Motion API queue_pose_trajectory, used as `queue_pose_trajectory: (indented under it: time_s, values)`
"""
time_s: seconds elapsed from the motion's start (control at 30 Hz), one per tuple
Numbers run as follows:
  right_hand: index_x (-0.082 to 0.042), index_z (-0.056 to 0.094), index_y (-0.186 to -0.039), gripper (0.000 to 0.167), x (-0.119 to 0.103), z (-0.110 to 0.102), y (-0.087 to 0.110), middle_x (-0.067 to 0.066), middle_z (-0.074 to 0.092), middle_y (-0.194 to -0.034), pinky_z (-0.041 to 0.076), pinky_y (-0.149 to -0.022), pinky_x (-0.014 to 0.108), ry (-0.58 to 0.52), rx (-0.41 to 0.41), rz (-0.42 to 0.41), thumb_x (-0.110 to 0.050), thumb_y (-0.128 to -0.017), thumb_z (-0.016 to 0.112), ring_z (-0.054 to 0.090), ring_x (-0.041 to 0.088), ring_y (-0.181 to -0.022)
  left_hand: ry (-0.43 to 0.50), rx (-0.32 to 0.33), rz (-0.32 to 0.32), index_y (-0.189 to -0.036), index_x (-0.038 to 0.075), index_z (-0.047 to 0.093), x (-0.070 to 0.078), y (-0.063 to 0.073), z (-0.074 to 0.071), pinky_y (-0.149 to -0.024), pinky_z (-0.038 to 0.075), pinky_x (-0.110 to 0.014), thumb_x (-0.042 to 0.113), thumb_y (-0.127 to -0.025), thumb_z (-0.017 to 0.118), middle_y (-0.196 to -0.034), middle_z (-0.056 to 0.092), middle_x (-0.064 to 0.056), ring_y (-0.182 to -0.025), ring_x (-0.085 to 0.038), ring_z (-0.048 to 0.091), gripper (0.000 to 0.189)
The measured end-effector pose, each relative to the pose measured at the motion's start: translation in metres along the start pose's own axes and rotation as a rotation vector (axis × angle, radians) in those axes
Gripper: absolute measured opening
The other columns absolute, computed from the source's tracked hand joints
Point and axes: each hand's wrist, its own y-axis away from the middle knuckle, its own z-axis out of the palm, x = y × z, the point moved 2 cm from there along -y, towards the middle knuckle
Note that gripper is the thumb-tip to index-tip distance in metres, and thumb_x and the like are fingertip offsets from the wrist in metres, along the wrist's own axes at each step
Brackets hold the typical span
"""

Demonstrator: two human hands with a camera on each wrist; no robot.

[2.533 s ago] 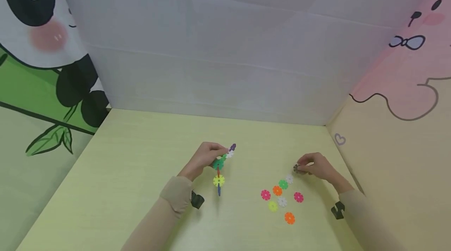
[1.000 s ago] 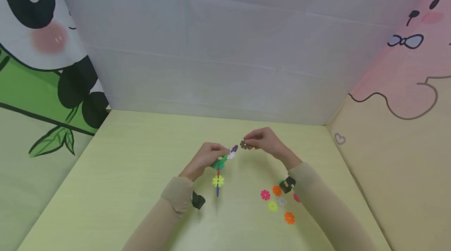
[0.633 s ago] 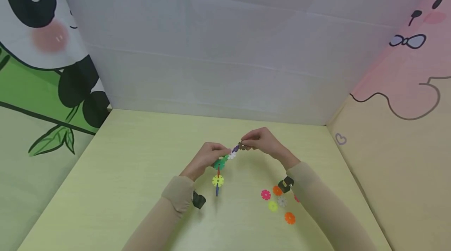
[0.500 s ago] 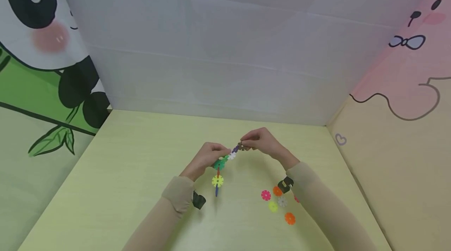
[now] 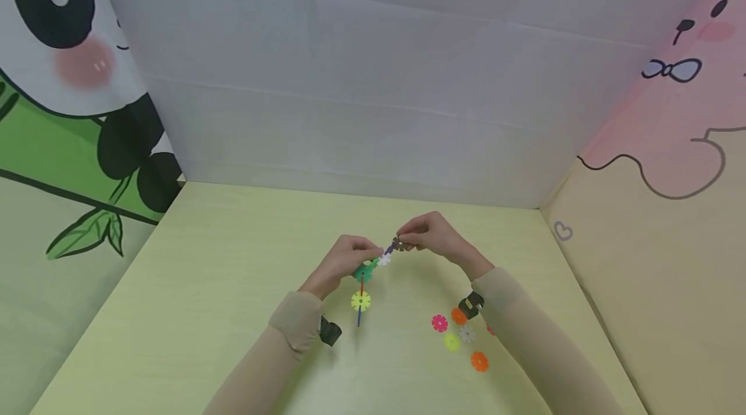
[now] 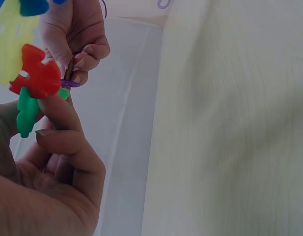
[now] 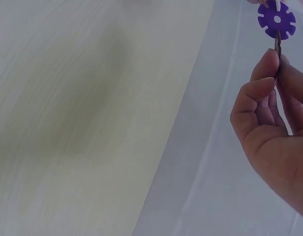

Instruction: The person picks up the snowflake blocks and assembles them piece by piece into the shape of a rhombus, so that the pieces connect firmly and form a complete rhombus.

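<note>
My left hand pinches a chain of notched plastic snowflake discs in mid-air. From it hang a teal-green disc, a red disc, a yellow disc and, lowest, a blue one. Beyond the fingertips the chain continues up to the right through a white disc to a purple disc. Between thumb and finger, my right hand holds a brown disc. Edge-on in the right wrist view, the brown disc meets the purple one's lower rim at a notch; how deep it sits is unclear.
Loose discs lie on the pale table below the right forearm: pink, orange, yellow-green, whitish and another orange. The right sleeve partly covers others. Printed walls enclose the table's back and sides.
The right hand has carried the brown disc leftward from beside the loose discs to the chain's purple end, where the two now meet. My left hand has stayed nearly still.
</note>
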Motion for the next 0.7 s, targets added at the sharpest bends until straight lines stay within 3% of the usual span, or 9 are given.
queue_pose_trajectory:
  time_s: [0.23,0.33,0.47,0.57,0.7]
  values:
    - [-0.004,0.073,-0.099,0.012,0.0016,0.0017,-0.0022,0.007,0.071,-0.086,0.052,-0.076,0.046,-0.017,0.011,0.001,-0.011,-0.090,0.067,0.064,0.042,-0.087,-0.015,0.015,0.002,-0.091,0.007,0.072,-0.0014,0.0002,0.0024,-0.054,0.043,-0.026,0.025,-0.092,0.066,-0.078,0.062,-0.005,-0.053,-0.012,0.049,0.019]
    - [-0.004,0.073,-0.098,0.012,-0.0004,0.0032,-0.0020,0.007,0.071,-0.086,0.054,-0.073,0.040,-0.018,0.016,0.005,-0.010,-0.090,0.068,0.067,0.033,-0.084,-0.017,0.021,0.006,-0.091,0.007,0.072,-0.0022,0.0005,0.0024,-0.053,0.043,-0.027,0.025,-0.091,0.066,-0.080,0.062,-0.005,-0.052,-0.012,0.048,0.020]
    - [-0.003,0.073,-0.098,0.012,-0.0005,0.0044,-0.0023,0.008,0.071,-0.087,0.053,-0.075,0.042,-0.034,0.030,0.019,-0.009,-0.090,0.068,0.068,0.023,-0.081,-0.022,0.038,0.008,-0.091,0.007,0.072,-0.0006,0.0020,0.0018,-0.053,0.043,-0.027,0.025,-0.092,0.066,-0.080,0.062,-0.005,-0.053,-0.012,0.047,0.019]
    - [-0.003,0.073,-0.098,0.012,-0.0006,0.0049,-0.0027,0.008,0.071,-0.087,0.052,-0.078,0.048,-0.042,0.034,0.017,-0.009,-0.090,0.067,0.069,0.022,-0.080,-0.031,0.050,0.009,-0.090,0.007,0.072,0.0022,0.0038,0.0014,-0.051,0.042,-0.027,0.024,-0.092,0.066,-0.079,0.061,-0.005,-0.054,-0.012,0.047,0.018]
    - [-0.002,0.073,-0.098,0.013,-0.0025,0.0055,-0.0024,0.008,0.071,-0.086,0.054,-0.074,0.041,-0.042,0.022,0.010,-0.010,-0.090,0.067,0.068,0.022,-0.080,-0.032,0.054,0.007,-0.090,0.006,0.072,0.0053,0.0066,0.0012,-0.049,0.041,-0.026,0.022,-0.092,0.065,-0.074,0.059,-0.004,-0.052,-0.011,0.045,0.017]
